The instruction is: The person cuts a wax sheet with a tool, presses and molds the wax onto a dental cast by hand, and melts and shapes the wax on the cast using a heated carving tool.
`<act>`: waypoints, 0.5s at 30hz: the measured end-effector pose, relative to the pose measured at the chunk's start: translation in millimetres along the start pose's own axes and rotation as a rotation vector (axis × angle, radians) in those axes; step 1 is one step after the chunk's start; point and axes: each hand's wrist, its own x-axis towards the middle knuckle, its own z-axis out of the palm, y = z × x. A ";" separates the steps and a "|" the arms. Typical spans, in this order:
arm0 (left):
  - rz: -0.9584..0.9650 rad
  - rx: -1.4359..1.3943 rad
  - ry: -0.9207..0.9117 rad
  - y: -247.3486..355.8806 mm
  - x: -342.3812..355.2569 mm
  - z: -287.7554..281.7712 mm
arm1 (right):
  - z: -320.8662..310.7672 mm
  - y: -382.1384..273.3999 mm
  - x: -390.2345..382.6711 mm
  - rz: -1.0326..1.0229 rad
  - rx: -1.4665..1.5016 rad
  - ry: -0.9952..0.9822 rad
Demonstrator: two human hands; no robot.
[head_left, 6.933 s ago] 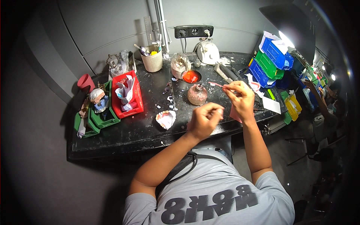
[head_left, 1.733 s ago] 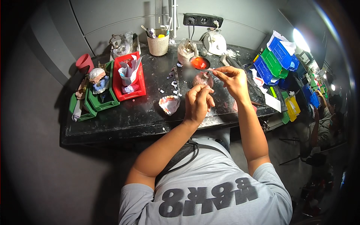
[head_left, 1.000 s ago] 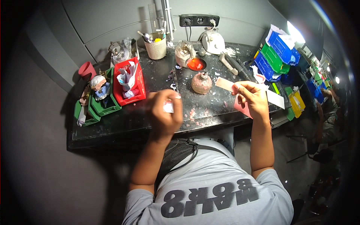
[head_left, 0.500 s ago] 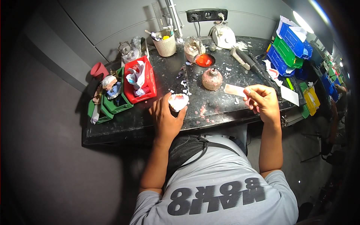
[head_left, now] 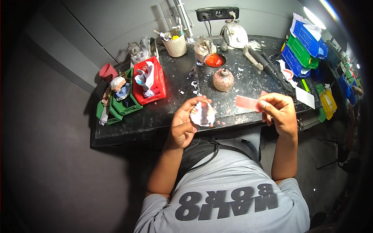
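My left hand (head_left: 182, 122) is closed on a white plaster dental model (head_left: 203, 114), held above the bench's near edge. Tooth shapes line the model's curved rim. Between the thumb and fingers of my right hand (head_left: 280, 112) is a thin pink wax strip (head_left: 246, 103), its free end pointing left toward the model. A second bit of pink shows behind those fingers. Beyond the strip stands a round, pink-spattered spirit burner (head_left: 223, 80) with a metal neck; I cannot make out a flame. Behind it sits a small pan of red-orange wax (head_left: 215, 59).
A red bin (head_left: 160, 83) and green bins (head_left: 130, 107) stand at the left. A pen cup (head_left: 175, 46) and a glass jar (head_left: 203, 47) are at the back. Corded handpieces (head_left: 268, 66) and stacked blue and green bins (head_left: 301, 50) occupy the right. Scraps litter the black bench (head_left: 167, 120).
My left hand has lifted the dental model off the bench, bringing it nearer and to the right, with its toothed side now showing. My right hand has lowered slightly with the wax strip.
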 end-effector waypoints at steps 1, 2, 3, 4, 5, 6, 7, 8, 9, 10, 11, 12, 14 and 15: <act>-0.016 0.011 -0.031 -1.8 -0.1 1.5 | 4.1 -0.5 -1.8 0.006 0.032 -0.032; -0.019 0.011 -0.029 -3.8 -0.6 4.0 | 9.9 -3.5 -3.3 0.002 -0.001 -0.071; -0.046 0.030 -0.034 -5.7 -1.1 7.3 | 17.0 -4.5 -5.0 0.020 0.011 -0.101; -0.072 0.049 -0.040 -6.7 -1.7 10.5 | 23.9 -5.5 -6.7 0.038 0.021 -0.132; -0.104 0.074 -0.080 -10.3 -1.8 8.0 | 28.9 -6.3 -7.4 0.053 -0.002 -0.179; -0.107 0.074 -0.078 -11.8 -2.8 9.3 | 33.7 -8.5 -7.6 0.076 -0.008 -0.228; -0.123 0.099 -0.112 -11.4 -2.9 12.6 | 38.8 -9.2 -6.5 0.096 -0.029 -0.256; -0.139 0.124 -0.146 -11.4 -3.2 14.7 | 42.7 -9.7 -5.4 0.116 -0.050 -0.285; -0.145 0.116 -0.167 -13.8 -4.7 13.0 | 45.2 -8.4 -4.6 0.116 -0.048 -0.286; -0.146 0.115 -0.168 -14.3 -5.2 14.9 | 46.9 -5.1 -3.6 0.129 -0.093 -0.293; -0.166 0.129 -0.162 -14.1 -5.6 17.4 | 48.0 -1.4 -2.8 0.141 -0.137 -0.300; -0.185 0.144 -0.157 -14.0 -5.7 18.6 | 48.5 3.1 -2.2 0.142 -0.138 -0.300; -0.177 0.160 -0.196 -16.6 -6.2 14.8 | 49.1 11.2 -1.5 0.091 -0.203 -0.274; -0.185 0.193 -0.181 -18.5 -6.2 14.5 | 49.3 12.5 -1.2 0.092 -0.203 -0.275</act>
